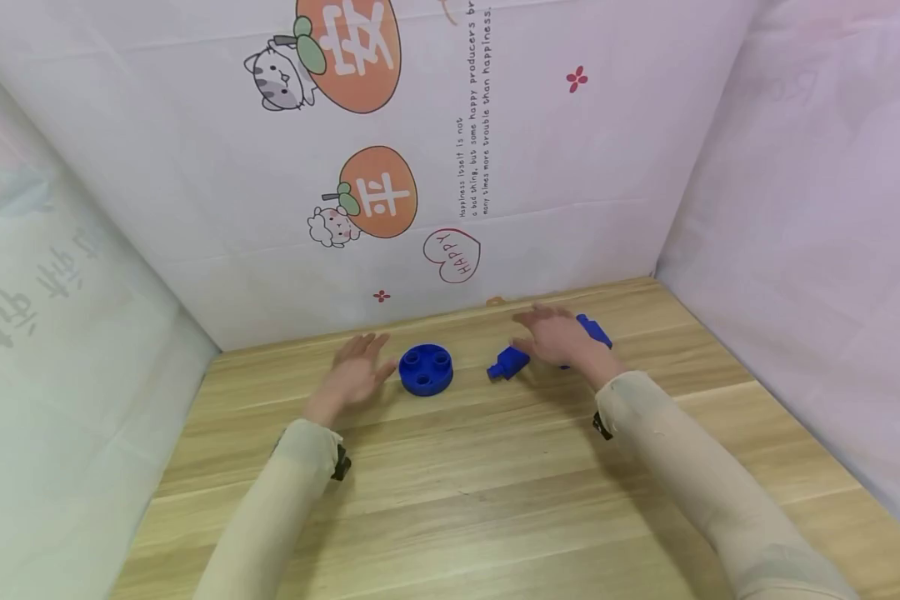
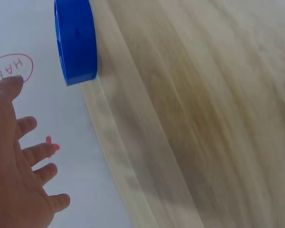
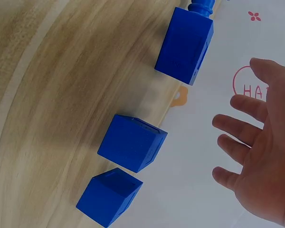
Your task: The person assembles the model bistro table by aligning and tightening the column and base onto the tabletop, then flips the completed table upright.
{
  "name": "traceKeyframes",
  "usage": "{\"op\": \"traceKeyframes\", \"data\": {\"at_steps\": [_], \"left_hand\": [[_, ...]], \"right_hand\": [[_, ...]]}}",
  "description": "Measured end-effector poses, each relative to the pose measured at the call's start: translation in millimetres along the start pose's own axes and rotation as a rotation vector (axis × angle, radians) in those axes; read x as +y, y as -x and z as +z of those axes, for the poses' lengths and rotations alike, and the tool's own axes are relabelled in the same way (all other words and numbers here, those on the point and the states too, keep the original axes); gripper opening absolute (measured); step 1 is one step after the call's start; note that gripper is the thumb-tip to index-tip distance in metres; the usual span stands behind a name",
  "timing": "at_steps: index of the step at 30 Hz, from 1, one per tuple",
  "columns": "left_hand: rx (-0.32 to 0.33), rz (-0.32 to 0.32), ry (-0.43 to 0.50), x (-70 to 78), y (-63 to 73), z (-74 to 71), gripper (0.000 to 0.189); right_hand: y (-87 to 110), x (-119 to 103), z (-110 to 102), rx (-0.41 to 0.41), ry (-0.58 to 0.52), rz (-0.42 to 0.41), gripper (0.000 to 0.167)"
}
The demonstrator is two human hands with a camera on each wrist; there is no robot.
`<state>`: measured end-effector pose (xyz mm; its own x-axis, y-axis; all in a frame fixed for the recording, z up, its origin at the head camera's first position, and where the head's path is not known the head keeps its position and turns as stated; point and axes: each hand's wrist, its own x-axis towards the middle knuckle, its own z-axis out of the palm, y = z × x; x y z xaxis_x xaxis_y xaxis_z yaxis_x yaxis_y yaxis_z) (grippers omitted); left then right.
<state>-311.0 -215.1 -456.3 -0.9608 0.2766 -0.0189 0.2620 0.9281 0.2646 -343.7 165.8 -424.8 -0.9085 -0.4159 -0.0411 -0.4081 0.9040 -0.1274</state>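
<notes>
A round blue disc (image 1: 425, 369) with three raised sockets lies on the wooden table. My left hand (image 1: 354, 373) hovers just left of it, fingers spread, holding nothing; in the left wrist view the disc's side wall (image 2: 78, 45) shows beyond the thumb. To the right, my right hand (image 1: 558, 337) is held over several blue blocks, its fingers extended and nothing in its grasp. One block (image 1: 510, 362) with a narrow peg lies left of that hand, another (image 1: 596, 332) right of it. The right wrist view shows three: the pegged block (image 3: 184, 45), a middle block (image 3: 130, 142) and a lower block (image 3: 108, 197).
A white printed cloth (image 1: 555, 167) hangs as a wall behind the table's back edge. Cloth walls also stand at the left (image 1: 60, 333) and right (image 1: 802, 250). The wood-grain table top (image 1: 457, 500) runs toward me between the forearms.
</notes>
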Motion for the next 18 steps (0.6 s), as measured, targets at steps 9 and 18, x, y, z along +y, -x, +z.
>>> {"op": "traceKeyframes", "data": {"at_steps": [9, 18], "left_hand": [[-0.013, 0.034, -0.012, 7.7, -4.5, 6.6, 0.063], [-0.015, 0.078, -0.016, 9.7, -8.4, 13.1, 0.054]], "right_hand": [[-0.8, -1, 5, -0.001, 0.006, -0.039, 0.058], [-1.0, -2, 10, -0.021, 0.032, -0.048, 0.054]]}}
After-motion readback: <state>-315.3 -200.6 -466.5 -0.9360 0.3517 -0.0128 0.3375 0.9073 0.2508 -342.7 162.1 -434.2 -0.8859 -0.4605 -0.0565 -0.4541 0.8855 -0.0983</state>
